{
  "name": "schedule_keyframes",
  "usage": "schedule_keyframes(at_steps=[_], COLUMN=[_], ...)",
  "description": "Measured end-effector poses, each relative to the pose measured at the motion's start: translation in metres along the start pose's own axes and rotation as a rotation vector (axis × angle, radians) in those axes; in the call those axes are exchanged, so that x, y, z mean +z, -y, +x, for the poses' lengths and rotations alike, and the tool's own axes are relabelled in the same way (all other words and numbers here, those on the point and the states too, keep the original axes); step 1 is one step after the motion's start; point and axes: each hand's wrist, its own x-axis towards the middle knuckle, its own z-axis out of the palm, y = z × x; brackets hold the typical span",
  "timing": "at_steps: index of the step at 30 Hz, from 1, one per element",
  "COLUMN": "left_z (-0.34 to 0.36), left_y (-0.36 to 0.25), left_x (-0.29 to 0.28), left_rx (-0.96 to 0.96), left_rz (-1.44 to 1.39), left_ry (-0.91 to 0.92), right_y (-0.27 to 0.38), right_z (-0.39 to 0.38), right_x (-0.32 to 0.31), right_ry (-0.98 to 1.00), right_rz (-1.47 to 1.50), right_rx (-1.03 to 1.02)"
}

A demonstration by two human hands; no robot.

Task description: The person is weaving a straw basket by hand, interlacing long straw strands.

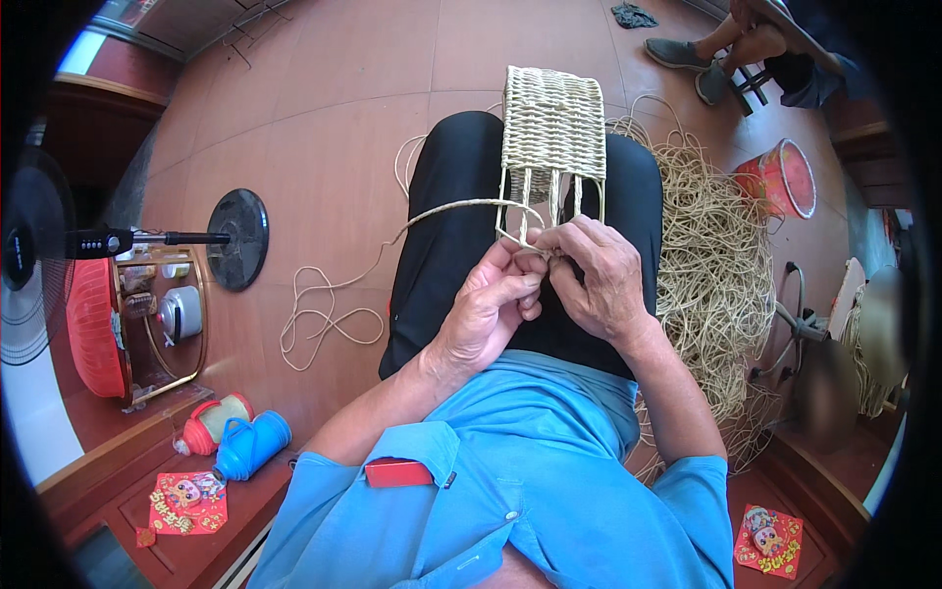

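Head view: basket (pixel 554 123) sits upper centre of the frame, just above both hands, over the lap (pixel 456 167). Its weave fills the far part; bare stakes (pixel 554 194) run down to the fingertips. Left hand (pixel 496 299) and right hand (pixel 597 277) close together at the near end, both pinching cord (pixel 461 204). Cord arcs left from there to loose loops on the floor (pixel 324 118), centre left. Cord pile (pixel 711 285) right of centre, red bucket (pixel 751 182) beside it, upper right.

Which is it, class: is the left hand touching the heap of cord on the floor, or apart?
Apart. The head view shows the right hand and black trousers between the left hand and the heap of cord.
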Motion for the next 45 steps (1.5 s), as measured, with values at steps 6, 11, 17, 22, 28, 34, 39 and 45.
schedule_keyframes(at_steps=[6,11,17,22,28,34,39,45], left_z=[0.007,-0.003,-0.051,-0.09,-0.18,-0.315,-0.238,-0.052], left_y=[0.0,-0.001,-0.045,-0.09,-0.191,-0.334,-0.343,-0.144], left_x=[-0.001,-0.001,0.023,-0.015,-0.168,-0.362,-0.377,-0.035], left_rx=[0.034,0.28,0.074,0.029,-0.097,-0.075,-0.159,0.345], left_rz=[0.406,1.071,1.014,1.277,2.007,2.088,2.194,1.609], left_ry=[-0.022,-0.105,-0.011,-0.049,-0.52,-1.307,-1.083,-0.221], right_y=[-0.003,-0.004,-0.002,-0.01,-0.007,0.0,0.009,0.002], right_z=[-0.003,-0.004,-0.002,-0.005,-0.005,-0.013,-0.013,-0.001], right_x=[-0.002,-0.003,0.004,0.009,0.012,0.016,0.017,0.016], right_ry=[0.016,0.021,-0.009,-0.164,-0.277,-0.279,-0.276,-0.281], right_rz=[0.048,0.052,0.008,-0.14,-0.33,-0.255,-0.235,-0.228], right_rx=[0.011,-0.011,0.01,-0.073,-0.169,-0.126,-0.069,-0.063])
